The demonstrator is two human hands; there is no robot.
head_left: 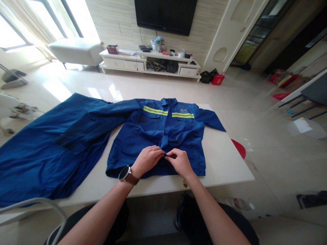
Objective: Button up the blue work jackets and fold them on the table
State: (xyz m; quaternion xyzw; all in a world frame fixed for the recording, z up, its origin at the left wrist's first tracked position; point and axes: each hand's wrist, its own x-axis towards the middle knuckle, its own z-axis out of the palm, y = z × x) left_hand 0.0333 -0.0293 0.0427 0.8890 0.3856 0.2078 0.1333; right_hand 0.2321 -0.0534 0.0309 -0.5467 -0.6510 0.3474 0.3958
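A blue work jacket (145, 136) with yellow-and-grey reflective stripes across the chest lies front side up, its collar away from me and its sleeves spread to the sides. My left hand (150, 156), with a watch on the wrist, pinches the front edge of the jacket near the lower hem. Close against it, my right hand (178, 161) pinches the same front placket between thumb and forefinger. The fingertips of both hands almost meet, and the bit of cloth between them is mostly hidden. Above my hands the placket is partly lifted and folded.
The jacket lies on a white table (224, 160). A larger blue garment (51, 143) covers the table's left side, under the jacket's sleeve. A red stool (238, 148) shows past the right edge. Beyond stand a white TV cabinet (122, 64) and a bench (76, 52).
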